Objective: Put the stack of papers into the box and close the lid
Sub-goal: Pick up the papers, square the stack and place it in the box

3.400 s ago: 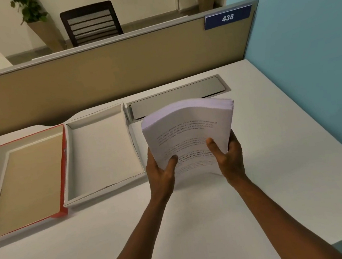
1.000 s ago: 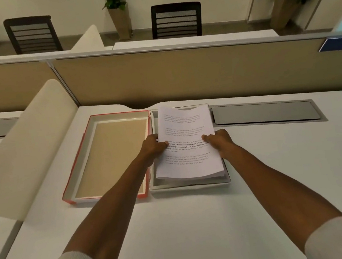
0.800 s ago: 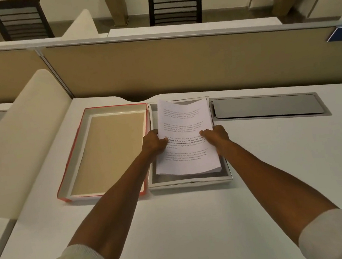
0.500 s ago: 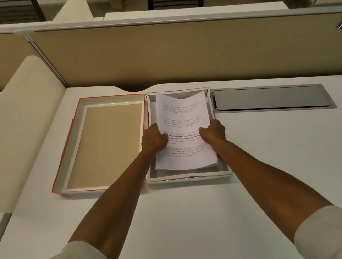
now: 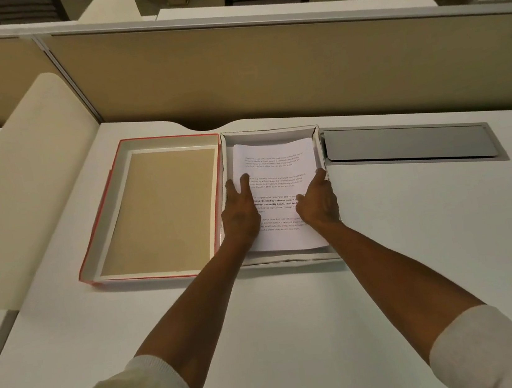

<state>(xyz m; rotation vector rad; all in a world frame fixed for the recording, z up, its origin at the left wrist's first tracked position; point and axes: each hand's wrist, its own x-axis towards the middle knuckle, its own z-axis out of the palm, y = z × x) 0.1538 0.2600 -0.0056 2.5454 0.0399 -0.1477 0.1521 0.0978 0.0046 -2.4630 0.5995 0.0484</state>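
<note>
1. Your left hand [image 5: 240, 216] lies flat on the left part of the stack of papers [image 5: 276, 176], fingers extended and loosely spread, grasping nothing.
2. Your right hand [image 5: 317, 202] rests on the right edge of the stack, fingers extended forward along the sheet beside the box wall; whether any fingertip hooks under the edge cannot be told.
3. The stack of papers sits inside the white box [image 5: 318, 140], printed side up. Its far edge is slightly bowed. A narrow strip of the box floor shows beyond the far edge of the stack.
4. The box stands on the white desk [image 5: 416, 237], its near wall parallel to the desk front.
5. The red-edged lid [image 5: 106, 213] lies open side up just left of the box, its right wall against the left wall of the box. Its inner face is tan. The box is uncovered.
6. A grey cable-tray cover [image 5: 405, 148] is set into the desk just right of the box.
7. A tan partition panel [image 5: 264, 72] rises behind the desk.
8. Both forearms are bare; pale sleeves [image 5: 496, 351] are pushed up near the elbows.
</note>
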